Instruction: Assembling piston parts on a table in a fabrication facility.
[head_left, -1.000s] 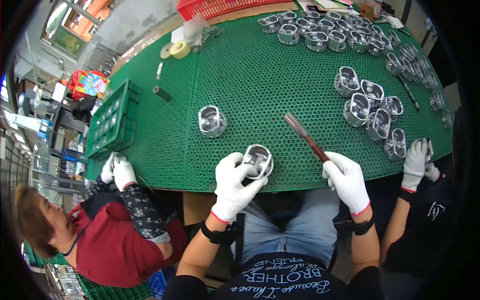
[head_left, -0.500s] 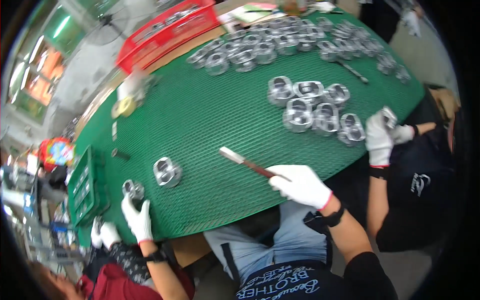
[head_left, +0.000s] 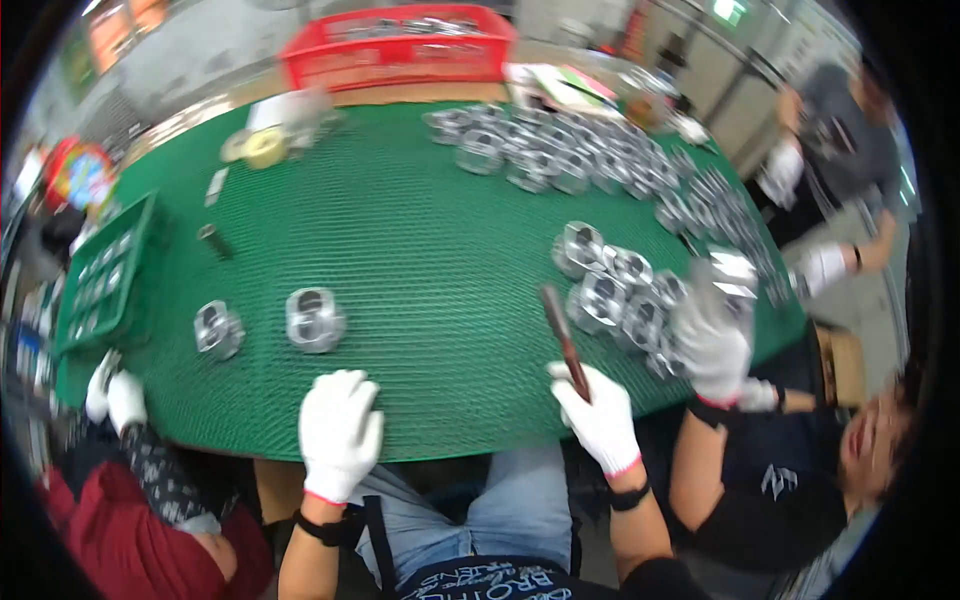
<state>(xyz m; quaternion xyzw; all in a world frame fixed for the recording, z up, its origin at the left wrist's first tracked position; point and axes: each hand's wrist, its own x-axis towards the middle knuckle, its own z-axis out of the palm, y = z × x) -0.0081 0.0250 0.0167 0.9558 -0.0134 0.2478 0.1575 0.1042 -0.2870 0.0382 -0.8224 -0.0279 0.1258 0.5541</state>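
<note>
left hand [head_left: 341,430]: white-gloved, back up by the table's front edge, fingers lightly bent, thumb a little apart, nothing seen in its grasp; i cannot tell whether it touches the surface.
right hand [head_left: 597,415]: white-gloved, fingers closed around the near end of a slim tool [head_left: 562,335].
tool grip: the dark brown shaft slants away and leftward from the fist.
nearest piston [head_left: 316,320]: on the green table [head_left: 430,270], just beyond the left hand, apart from it.
second piston [head_left: 219,330]: left of that one, a gap between.
piston cluster [head_left: 603,300]: bunched beyond and right of the tool.
right-side neighbour: a gloved hand [head_left: 712,345] with a metal part [head_left: 732,275], probably a piston, though motion blurs it.
left edge: a green tray [head_left: 150,225].
far side: a red crate [head_left: 400,70].
</note>
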